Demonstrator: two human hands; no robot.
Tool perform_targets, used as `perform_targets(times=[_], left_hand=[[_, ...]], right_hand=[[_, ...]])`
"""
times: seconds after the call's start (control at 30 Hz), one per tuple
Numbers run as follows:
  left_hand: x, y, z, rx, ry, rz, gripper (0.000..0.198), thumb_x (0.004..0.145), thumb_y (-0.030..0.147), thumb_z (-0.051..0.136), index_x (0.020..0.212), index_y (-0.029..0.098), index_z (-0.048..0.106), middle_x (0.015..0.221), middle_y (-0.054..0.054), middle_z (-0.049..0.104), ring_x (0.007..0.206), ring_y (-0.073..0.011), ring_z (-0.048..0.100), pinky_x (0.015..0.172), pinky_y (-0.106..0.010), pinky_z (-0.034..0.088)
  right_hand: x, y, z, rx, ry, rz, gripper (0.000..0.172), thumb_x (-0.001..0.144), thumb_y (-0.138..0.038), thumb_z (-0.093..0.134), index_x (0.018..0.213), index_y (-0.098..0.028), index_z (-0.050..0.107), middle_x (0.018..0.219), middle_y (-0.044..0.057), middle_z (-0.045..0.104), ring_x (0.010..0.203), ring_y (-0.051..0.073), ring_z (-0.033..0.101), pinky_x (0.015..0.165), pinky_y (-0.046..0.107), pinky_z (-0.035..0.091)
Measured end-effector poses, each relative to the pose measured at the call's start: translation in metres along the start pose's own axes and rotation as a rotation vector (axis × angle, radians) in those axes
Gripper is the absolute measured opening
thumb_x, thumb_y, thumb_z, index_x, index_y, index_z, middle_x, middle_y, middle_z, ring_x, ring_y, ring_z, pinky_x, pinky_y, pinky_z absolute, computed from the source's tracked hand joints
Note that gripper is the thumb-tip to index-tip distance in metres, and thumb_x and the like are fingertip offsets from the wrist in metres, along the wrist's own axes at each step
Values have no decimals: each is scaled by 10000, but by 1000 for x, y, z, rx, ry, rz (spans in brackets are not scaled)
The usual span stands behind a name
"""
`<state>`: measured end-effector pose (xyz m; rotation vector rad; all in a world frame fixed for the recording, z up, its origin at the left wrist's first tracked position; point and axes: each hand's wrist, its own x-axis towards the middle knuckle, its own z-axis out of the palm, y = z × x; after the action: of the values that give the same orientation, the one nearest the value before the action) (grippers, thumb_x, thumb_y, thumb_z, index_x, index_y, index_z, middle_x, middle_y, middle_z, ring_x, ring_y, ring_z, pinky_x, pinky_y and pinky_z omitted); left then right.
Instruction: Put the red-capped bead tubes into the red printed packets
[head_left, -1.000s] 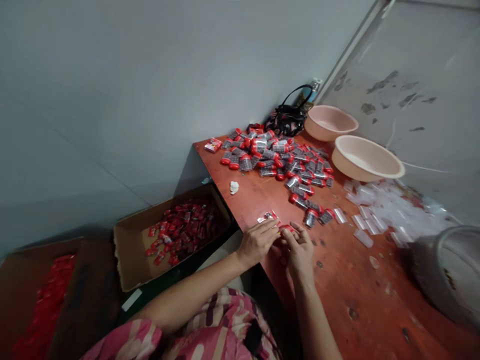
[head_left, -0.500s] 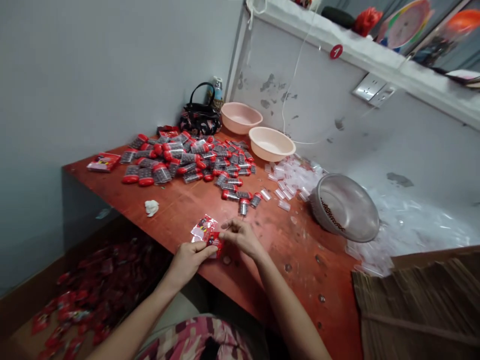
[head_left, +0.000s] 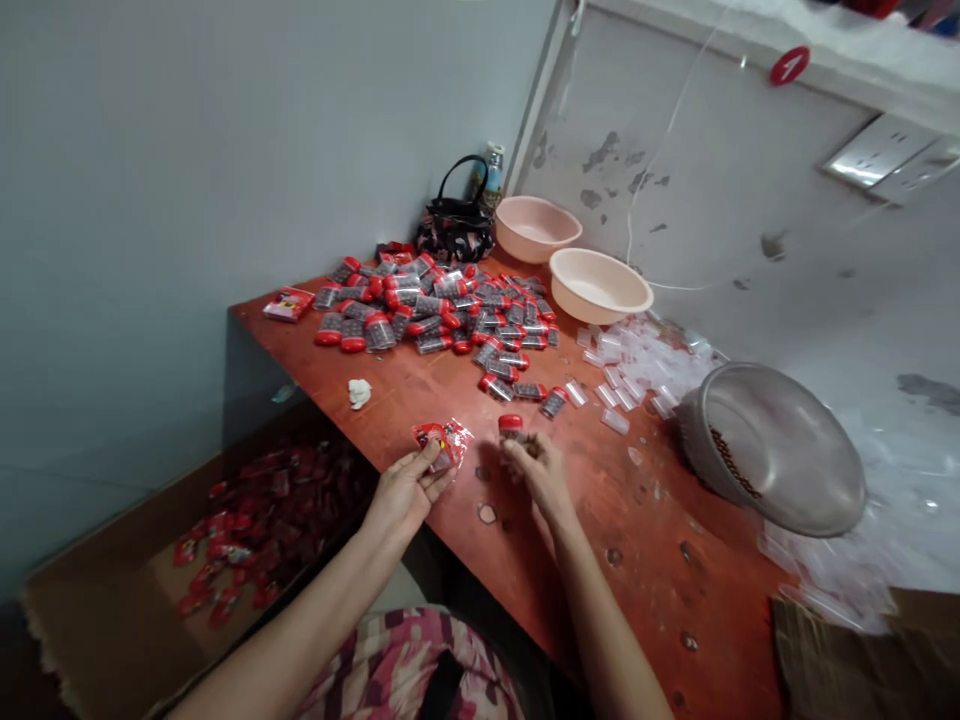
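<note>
My left hand (head_left: 407, 487) pinches a small red printed plastic packet (head_left: 448, 440) above the table's front edge. To its right, my right hand (head_left: 541, 472) has its fingers closed around a small clear tube with a red cap (head_left: 511, 424) and dark contents. The lower part of that tube is hidden by my fingers. Behind both hands lies a heap of similar red-capped tubes (head_left: 427, 305) on the red table (head_left: 420, 385). A crumpled white scrap (head_left: 359, 393) lies to the left of my left hand.
Two pale basins (head_left: 600, 285) and a black handbag (head_left: 455, 232) stand at the back. Loose clear plastic pieces (head_left: 637, 365) lie right of the heap, beside a grey bowl (head_left: 780, 450) with small brown beads. A cardboard box (head_left: 97, 610) of red packets is below left.
My right hand has left the packet and gripped a red-capped tube on the table. My left hand has kept the packet, lifting it slightly. The camera view has turned left.
</note>
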<state>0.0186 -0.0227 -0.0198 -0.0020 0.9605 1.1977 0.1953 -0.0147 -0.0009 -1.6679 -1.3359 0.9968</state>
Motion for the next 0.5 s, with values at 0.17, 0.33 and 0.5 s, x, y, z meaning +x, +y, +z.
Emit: perform_targets(times=[0.17,0.33,0.5], left_hand=[[6,-5,4,-97,12,16,41,697,129,625,693,109,590,645,-60,655,598,-158,635,593,-281,545],[-3,-9,15,-116,-69,33,46,697,113,618,667,108,583,608,-43,637,537,-134,611,527,-235,523],[-11,-12,21,-87,-93,92,69,679,121,637,649,103,578,569,-26,620,498,-111,585,499,-203,492]], right_hand=[[-70,-5,29,338,-113,21,170,774,-306,538,880,-175,519,639,-8,589,501,101,505,445,194,409],[-82,-1,47,276,-34,34,162,765,-297,560,872,-181,526,700,-3,601,549,104,529,474,197,428],[-80,4,48,258,2,3,167,764,-302,561,873,-181,524,734,4,612,573,115,550,497,210,447]])
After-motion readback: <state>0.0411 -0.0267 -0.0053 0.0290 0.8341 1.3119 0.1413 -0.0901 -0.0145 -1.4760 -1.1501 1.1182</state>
